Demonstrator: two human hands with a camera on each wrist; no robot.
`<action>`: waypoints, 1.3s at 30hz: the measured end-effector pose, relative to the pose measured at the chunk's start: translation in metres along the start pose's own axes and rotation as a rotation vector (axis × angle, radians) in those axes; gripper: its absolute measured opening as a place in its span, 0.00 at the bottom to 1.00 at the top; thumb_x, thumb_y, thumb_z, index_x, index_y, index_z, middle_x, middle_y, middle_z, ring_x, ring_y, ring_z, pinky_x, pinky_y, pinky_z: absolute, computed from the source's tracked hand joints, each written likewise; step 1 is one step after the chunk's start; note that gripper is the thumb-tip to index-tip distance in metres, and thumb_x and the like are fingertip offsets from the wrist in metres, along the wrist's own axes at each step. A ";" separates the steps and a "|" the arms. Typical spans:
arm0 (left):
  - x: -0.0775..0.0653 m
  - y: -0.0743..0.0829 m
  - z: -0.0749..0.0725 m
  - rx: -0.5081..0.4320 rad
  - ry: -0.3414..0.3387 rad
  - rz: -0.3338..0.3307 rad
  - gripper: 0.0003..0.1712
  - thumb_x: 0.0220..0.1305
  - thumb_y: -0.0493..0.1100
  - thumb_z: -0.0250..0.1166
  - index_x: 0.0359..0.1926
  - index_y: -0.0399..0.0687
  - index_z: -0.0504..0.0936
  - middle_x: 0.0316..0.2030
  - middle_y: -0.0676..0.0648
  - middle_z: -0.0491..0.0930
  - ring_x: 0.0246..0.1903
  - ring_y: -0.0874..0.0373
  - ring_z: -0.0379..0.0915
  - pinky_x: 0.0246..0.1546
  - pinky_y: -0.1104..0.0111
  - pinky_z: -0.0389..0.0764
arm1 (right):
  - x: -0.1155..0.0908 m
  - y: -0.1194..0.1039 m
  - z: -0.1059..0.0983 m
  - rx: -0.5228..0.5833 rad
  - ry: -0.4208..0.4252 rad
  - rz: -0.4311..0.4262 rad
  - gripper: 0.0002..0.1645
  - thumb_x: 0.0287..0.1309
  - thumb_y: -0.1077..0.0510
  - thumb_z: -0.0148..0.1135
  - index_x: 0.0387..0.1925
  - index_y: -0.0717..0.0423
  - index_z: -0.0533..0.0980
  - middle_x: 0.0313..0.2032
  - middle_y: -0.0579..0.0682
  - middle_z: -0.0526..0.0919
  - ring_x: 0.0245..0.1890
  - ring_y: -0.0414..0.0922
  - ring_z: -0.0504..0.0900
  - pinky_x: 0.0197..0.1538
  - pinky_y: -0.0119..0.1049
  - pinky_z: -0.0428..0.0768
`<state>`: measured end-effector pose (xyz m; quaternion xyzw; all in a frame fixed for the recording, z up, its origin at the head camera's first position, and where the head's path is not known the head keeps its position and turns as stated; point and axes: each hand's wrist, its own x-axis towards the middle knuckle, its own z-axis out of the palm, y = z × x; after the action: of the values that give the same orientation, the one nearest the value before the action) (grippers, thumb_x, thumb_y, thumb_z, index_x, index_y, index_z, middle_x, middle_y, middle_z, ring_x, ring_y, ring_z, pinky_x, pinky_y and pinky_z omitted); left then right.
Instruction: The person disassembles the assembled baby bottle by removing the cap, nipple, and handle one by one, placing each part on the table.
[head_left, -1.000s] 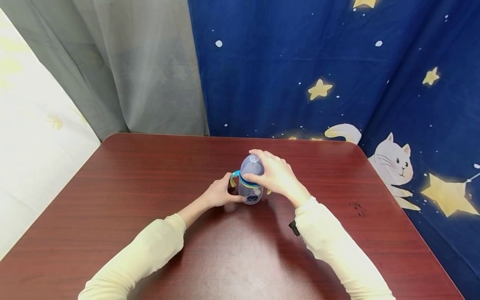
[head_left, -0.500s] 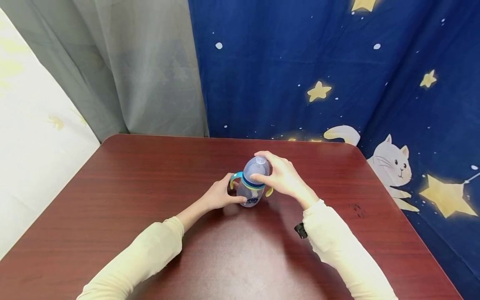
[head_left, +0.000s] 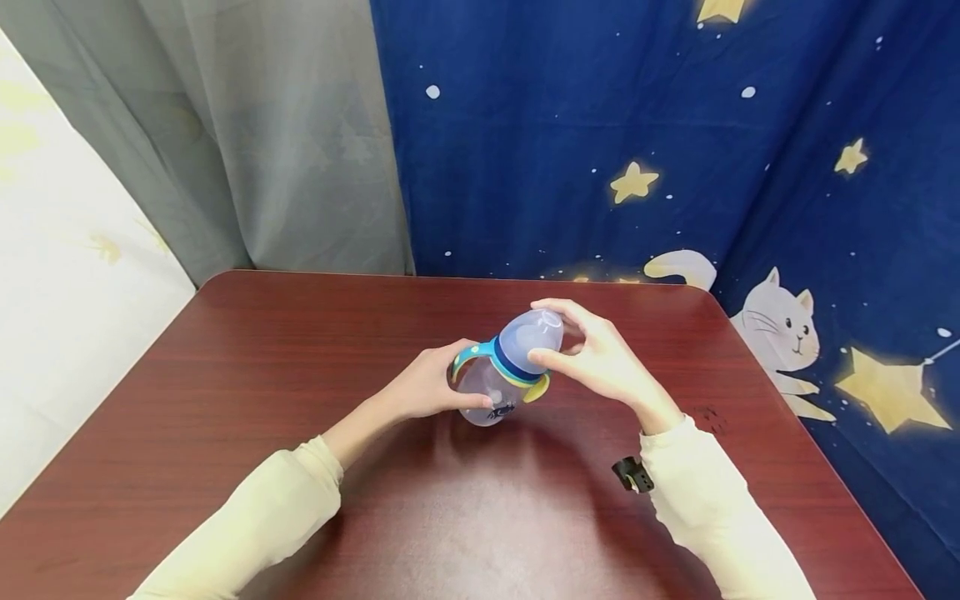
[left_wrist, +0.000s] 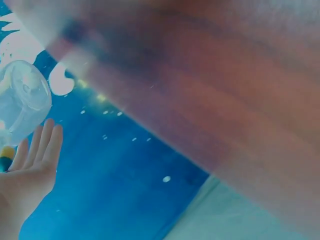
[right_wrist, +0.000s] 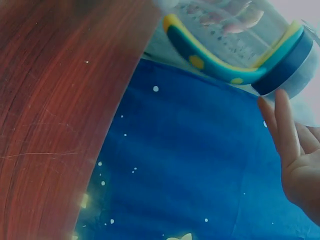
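Note:
A clear baby bottle (head_left: 483, 385) with blue-and-yellow handles (head_left: 468, 357) is tilted, its domed translucent cap (head_left: 531, 335) leaning to the right. My left hand (head_left: 422, 385) grips the bottle's body from the left, thumb in front. From the right, my right hand (head_left: 603, 357) holds the cap between thumb and fingers. The left wrist view shows the bottle's base (left_wrist: 30, 100) beyond the fingers of that hand (left_wrist: 32, 180). In the right wrist view, fingertips of the right hand (right_wrist: 300, 160) touch the cap end beside the dark blue collar (right_wrist: 285, 67).
A reddish-brown wooden table (head_left: 300, 333) lies beneath both hands. Behind it hang a grey curtain (head_left: 300, 142) and a blue curtain (head_left: 525, 150) with stars and a cat. A black strap (head_left: 632, 475) shows at the right sleeve.
The bottle has gone from nearly upright to tilted rightward and appears larger, nearer the camera. My right hand has moved right with the cap end, while the left hand keeps its grip.

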<state>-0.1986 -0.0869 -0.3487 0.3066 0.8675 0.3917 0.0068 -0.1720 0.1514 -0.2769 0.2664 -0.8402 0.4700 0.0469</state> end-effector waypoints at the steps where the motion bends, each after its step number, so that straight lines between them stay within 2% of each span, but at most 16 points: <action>1: -0.001 0.004 -0.002 0.001 -0.009 0.007 0.38 0.38 0.60 0.70 0.51 0.54 0.69 0.40 0.57 0.75 0.38 0.66 0.69 0.36 0.69 0.72 | -0.003 -0.006 -0.001 0.015 0.002 0.007 0.32 0.45 0.59 0.67 0.54 0.56 0.67 0.45 0.52 0.74 0.43 0.47 0.76 0.39 0.40 0.76; 6: -0.007 0.018 -0.008 -0.030 -0.082 0.018 0.39 0.37 0.62 0.70 0.53 0.58 0.68 0.38 0.62 0.74 0.36 0.68 0.70 0.34 0.70 0.73 | -0.014 -0.013 -0.004 0.087 -0.007 -0.003 0.32 0.45 0.65 0.66 0.54 0.59 0.66 0.46 0.54 0.74 0.42 0.47 0.76 0.38 0.38 0.76; 12: -0.013 0.029 -0.009 -0.090 -0.148 0.005 0.42 0.35 0.61 0.72 0.54 0.59 0.66 0.38 0.62 0.74 0.37 0.68 0.70 0.34 0.70 0.74 | -0.021 0.008 -0.003 0.191 -0.035 -0.042 0.33 0.45 0.65 0.66 0.55 0.51 0.66 0.49 0.48 0.73 0.39 0.45 0.76 0.35 0.40 0.77; 16: -0.016 0.031 -0.008 -0.111 -0.180 -0.006 0.42 0.37 0.59 0.71 0.56 0.60 0.65 0.39 0.61 0.74 0.38 0.66 0.70 0.33 0.69 0.74 | -0.025 0.017 0.000 0.210 -0.034 -0.068 0.34 0.45 0.64 0.67 0.55 0.48 0.66 0.51 0.47 0.72 0.39 0.46 0.76 0.32 0.41 0.77; 19: -0.017 0.031 -0.006 -0.090 -0.190 -0.001 0.42 0.39 0.60 0.70 0.56 0.59 0.64 0.39 0.61 0.73 0.38 0.66 0.70 0.33 0.70 0.74 | -0.029 0.016 0.001 0.211 -0.043 -0.064 0.34 0.45 0.64 0.66 0.55 0.49 0.65 0.51 0.47 0.72 0.38 0.47 0.76 0.31 0.41 0.77; 25: -0.020 0.031 -0.006 -0.023 -0.218 0.015 0.42 0.38 0.62 0.69 0.57 0.59 0.66 0.39 0.63 0.72 0.38 0.67 0.69 0.33 0.70 0.74 | -0.039 -0.005 -0.002 0.098 -0.090 -0.022 0.33 0.42 0.63 0.69 0.52 0.54 0.66 0.45 0.48 0.73 0.36 0.44 0.76 0.34 0.38 0.77; 29: -0.021 0.033 -0.006 0.044 -0.248 0.047 0.43 0.39 0.64 0.68 0.57 0.56 0.66 0.39 0.61 0.73 0.36 0.67 0.69 0.33 0.71 0.73 | -0.044 -0.014 -0.004 -0.048 -0.135 -0.067 0.36 0.38 0.61 0.72 0.53 0.56 0.67 0.44 0.48 0.73 0.37 0.42 0.74 0.35 0.35 0.76; 34: -0.021 0.036 -0.007 0.108 -0.272 0.093 0.43 0.39 0.64 0.67 0.57 0.54 0.67 0.38 0.59 0.75 0.34 0.68 0.69 0.32 0.72 0.73 | -0.047 -0.006 -0.003 -0.184 -0.206 -0.144 0.40 0.37 0.52 0.72 0.56 0.50 0.65 0.49 0.44 0.70 0.43 0.41 0.70 0.32 0.33 0.76; 39: -0.021 0.038 -0.006 0.103 -0.303 0.095 0.43 0.40 0.65 0.67 0.57 0.55 0.66 0.38 0.59 0.74 0.35 0.68 0.69 0.33 0.72 0.73 | -0.047 0.003 -0.004 -0.189 -0.223 -0.182 0.40 0.39 0.42 0.69 0.56 0.42 0.65 0.49 0.39 0.69 0.42 0.39 0.70 0.31 0.32 0.76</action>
<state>-0.1630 -0.0834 -0.3236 0.4026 0.8601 0.2958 0.1034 -0.1335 0.1750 -0.2922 0.3861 -0.8532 0.3502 0.0208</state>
